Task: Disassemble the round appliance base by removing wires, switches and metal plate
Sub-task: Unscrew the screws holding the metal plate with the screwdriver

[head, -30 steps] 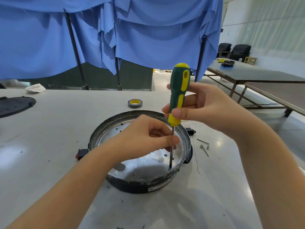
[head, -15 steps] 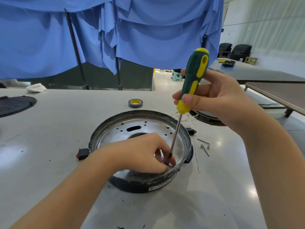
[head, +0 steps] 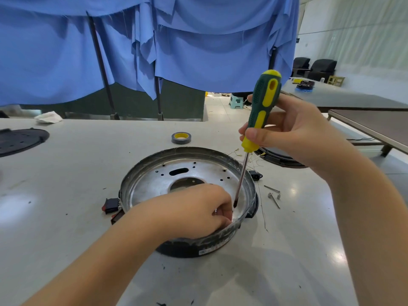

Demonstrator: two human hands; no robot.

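Base [head: 185, 246]: sits on table [head: 66, 184].
Right hand [head: 293, 131]: grips screwdriver [head: 263, 107], tilted.
Left hand [head: 198, 212]: fingers curled inside base; contents hidden.

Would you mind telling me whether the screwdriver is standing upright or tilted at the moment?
Tilted. The screwdriver leans with its handle up and to the right in the right hand, while its tip sits lower left, inside the round base.

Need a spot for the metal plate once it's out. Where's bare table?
Free: the table left of the round base, between black disc and tape roll; also the near edge. Crowded: right of the base, with loose screws and wires.
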